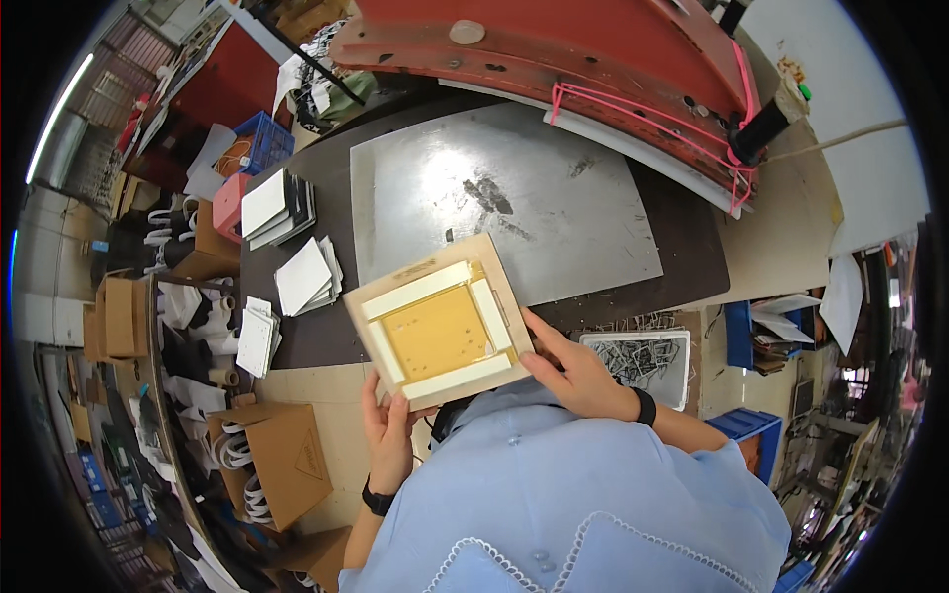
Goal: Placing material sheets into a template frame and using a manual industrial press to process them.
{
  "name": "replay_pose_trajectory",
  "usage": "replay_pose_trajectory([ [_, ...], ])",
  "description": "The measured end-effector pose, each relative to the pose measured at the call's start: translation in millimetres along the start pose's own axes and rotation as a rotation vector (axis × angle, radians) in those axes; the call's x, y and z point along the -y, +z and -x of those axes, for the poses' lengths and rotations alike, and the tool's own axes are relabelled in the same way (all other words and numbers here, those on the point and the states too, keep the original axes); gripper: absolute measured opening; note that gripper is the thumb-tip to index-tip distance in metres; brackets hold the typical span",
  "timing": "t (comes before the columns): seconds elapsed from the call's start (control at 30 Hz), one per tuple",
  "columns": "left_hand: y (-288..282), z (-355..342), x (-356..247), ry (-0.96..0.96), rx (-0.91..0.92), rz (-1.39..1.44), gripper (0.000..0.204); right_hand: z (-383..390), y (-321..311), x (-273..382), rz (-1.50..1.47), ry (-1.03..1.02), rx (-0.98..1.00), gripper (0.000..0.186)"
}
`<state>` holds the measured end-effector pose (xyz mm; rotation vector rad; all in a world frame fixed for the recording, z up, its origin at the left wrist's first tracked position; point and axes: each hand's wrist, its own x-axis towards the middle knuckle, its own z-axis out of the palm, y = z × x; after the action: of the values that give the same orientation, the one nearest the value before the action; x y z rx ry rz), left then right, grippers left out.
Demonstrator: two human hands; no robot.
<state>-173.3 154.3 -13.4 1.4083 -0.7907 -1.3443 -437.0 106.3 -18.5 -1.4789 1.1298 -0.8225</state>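
Observation:
A square wooden board [506,314] with pale strips framing a yellow panel [435,331] is held tilted between my two hands, above the near edge of the dark table. My left hand [388,427] grips its lower left corner, fingers closed on the edge. On the right side, my right hand [571,368] pinches the board's lower right edge. Small dark holes or dots show on the yellow panel. Behind the board lies a large grey metal plate [583,222] with dark smudges.
A red machine [554,59] with pink cord overhangs the table's far side. Stacks of white sheets [308,275] stand on the table's left. A white tray [677,397] of small metal pieces sits at right. Cardboard boxes [287,465] stand at lower left, a blue crate [746,427] at right.

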Motion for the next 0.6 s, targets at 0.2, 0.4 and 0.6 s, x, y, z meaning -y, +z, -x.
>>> replay_pose_trajectory([
  [0.2, -7.7, -0.4, 9.6, -0.114, 0.059, 0.012, 0.053, 7.1, 3.3, -7.7, -0.083, 0.160, 0.067, 0.059],
  [0.4, -9.7, -10.7, -4.5, -0.036, 0.065, -0.067, 0.051, -8.5, -2.6, -3.6, -0.286, 0.227, 0.059, 0.057],
  [0.6, 7.6, -78.2, -68.8, 0.310, 0.148, -0.025, 0.047, -68.6, -30.0, 36.4, -0.587, 0.137, 0.045, 0.049],
])
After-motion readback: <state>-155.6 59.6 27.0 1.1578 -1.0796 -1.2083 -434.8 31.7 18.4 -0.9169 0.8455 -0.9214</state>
